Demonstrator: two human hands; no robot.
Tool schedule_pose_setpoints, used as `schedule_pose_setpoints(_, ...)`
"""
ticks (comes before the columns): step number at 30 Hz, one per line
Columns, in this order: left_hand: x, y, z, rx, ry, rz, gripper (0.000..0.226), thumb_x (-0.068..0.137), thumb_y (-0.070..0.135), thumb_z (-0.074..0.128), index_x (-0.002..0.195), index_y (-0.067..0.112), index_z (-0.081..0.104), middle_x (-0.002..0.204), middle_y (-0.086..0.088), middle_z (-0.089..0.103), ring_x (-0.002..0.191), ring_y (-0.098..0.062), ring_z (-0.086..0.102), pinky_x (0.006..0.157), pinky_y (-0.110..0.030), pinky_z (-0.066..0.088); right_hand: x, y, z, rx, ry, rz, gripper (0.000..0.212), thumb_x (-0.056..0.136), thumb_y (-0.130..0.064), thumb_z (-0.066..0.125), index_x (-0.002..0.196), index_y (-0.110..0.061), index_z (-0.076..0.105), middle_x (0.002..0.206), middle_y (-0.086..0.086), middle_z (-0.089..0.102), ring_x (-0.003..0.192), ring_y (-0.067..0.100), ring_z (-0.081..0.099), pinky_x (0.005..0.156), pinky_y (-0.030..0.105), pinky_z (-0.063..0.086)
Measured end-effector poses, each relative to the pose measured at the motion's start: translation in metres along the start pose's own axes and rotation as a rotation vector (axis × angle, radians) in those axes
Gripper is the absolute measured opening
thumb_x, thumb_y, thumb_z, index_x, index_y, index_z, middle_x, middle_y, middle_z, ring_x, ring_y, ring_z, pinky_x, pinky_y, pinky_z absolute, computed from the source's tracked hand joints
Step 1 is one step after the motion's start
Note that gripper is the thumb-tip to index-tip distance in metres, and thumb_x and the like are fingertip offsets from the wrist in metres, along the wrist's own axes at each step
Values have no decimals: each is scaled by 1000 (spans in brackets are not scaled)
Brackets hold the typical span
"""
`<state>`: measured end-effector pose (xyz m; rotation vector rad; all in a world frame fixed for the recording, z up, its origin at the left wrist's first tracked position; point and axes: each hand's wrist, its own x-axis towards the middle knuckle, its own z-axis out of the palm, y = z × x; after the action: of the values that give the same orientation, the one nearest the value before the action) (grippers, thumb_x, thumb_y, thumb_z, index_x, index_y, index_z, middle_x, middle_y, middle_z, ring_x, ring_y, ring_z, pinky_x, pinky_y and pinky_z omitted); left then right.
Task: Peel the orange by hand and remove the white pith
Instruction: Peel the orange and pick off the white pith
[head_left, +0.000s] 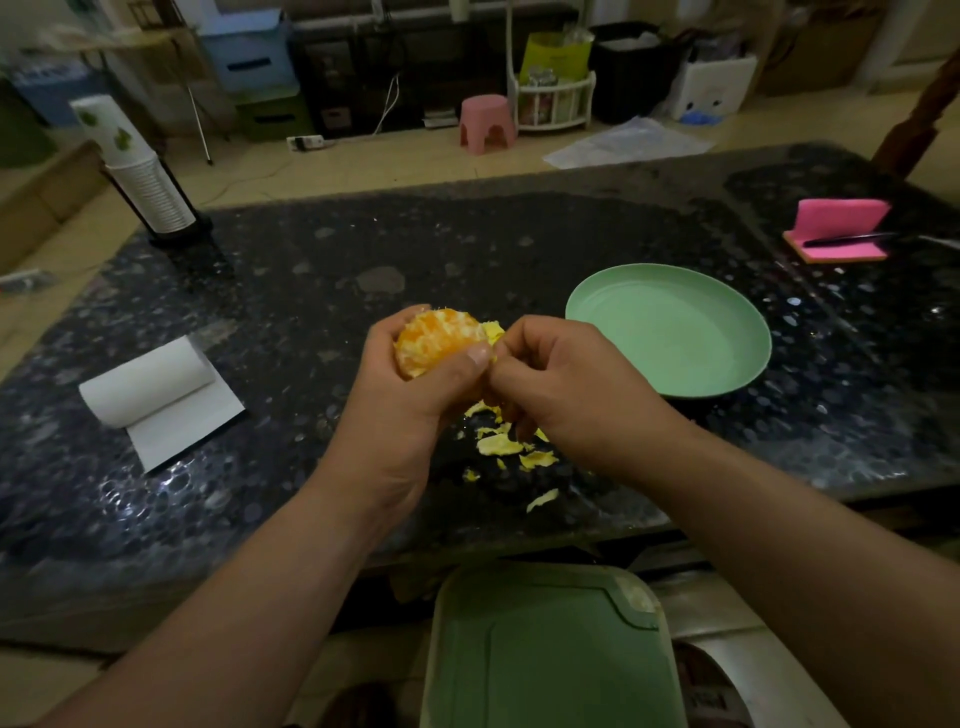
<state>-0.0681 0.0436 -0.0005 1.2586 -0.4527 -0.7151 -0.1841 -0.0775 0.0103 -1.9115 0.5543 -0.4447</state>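
Note:
A mostly peeled orange (435, 340), its flesh showing with white pith streaks, sits in my left hand (410, 395) above the dark speckled table (291, 291). My right hand (563, 379) is closed right beside it, pinching a strip of yellow peel (492, 331) that still hangs at the fruit's right side. Several torn peel pieces (506, 447) lie on the table below my hands.
An empty green plate (670, 332) stands right of my hands. A paper towel roll (150, 387) lies at the left, a cup stack (143, 171) at the far left corner, a pink sponge with a knife (841, 231) at the far right. A green bin (545, 654) stands below the table's front edge.

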Motion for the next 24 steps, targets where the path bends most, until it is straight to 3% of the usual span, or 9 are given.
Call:
schedule_pose_setpoints(2, 0, 0, 1, -6, 2, -21, 69, 73, 23, 83, 136, 17, 56, 121, -11, 71, 100, -21, 75, 81, -32, 61, 0, 0, -1, 29, -9, 4, 17, 100, -23, 68, 86, -15, 68, 70, 0, 69, 62, 14, 65, 64, 42, 61)
schedule_pose_setpoints(5, 1, 1, 2, -53, 13, -63, 64, 75, 25, 81, 133, 10, 58, 113, -10, 74, 95, -21, 75, 82, -34, 62, 2, 0, -1, 110, -26, 24, 16, 99, -20, 68, 86, -10, 68, 72, 4, 70, 63, 19, 62, 64, 47, 58)
schedule_pose_setpoints(10, 3, 3, 1, -160, 1, -147, 52, 97, 15, 69, 143, -2, 52, 115, -15, 72, 95, -23, 72, 88, -38, 63, 3, 0, -1, 286, -102, 102, 13, 102, -18, 64, 92, -10, 69, 82, 8, 74, 72, 24, 62, 67, 43, 51)
schedule_pose_setpoints(13, 3, 3, 0, -124, 26, -126, 54, 93, 16, 72, 142, 3, 54, 120, -15, 73, 99, -23, 74, 92, -42, 63, 2, -1, -2, 169, -106, 103, 22, 102, -32, 69, 97, -11, 69, 86, 3, 77, 70, 16, 67, 66, 37, 59)
schedule_pose_setpoints(17, 1, 5, 1, -82, 31, -84, 68, 78, 25, 80, 139, 9, 55, 129, -16, 70, 105, -25, 75, 92, -45, 62, 1, -2, -2, 8, -77, 76, 21, 102, -35, 68, 93, -16, 70, 88, 0, 79, 70, 10, 72, 66, 34, 62)
schedule_pose_setpoints(24, 1, 6, 1, 58, -20, -94, 56, 82, 26, 82, 132, 16, 58, 114, -6, 76, 92, -16, 77, 78, -29, 62, 0, -2, -2, -6, -19, 25, 17, 100, -27, 69, 90, -13, 69, 84, 13, 75, 77, 36, 73, 70, 57, 63)
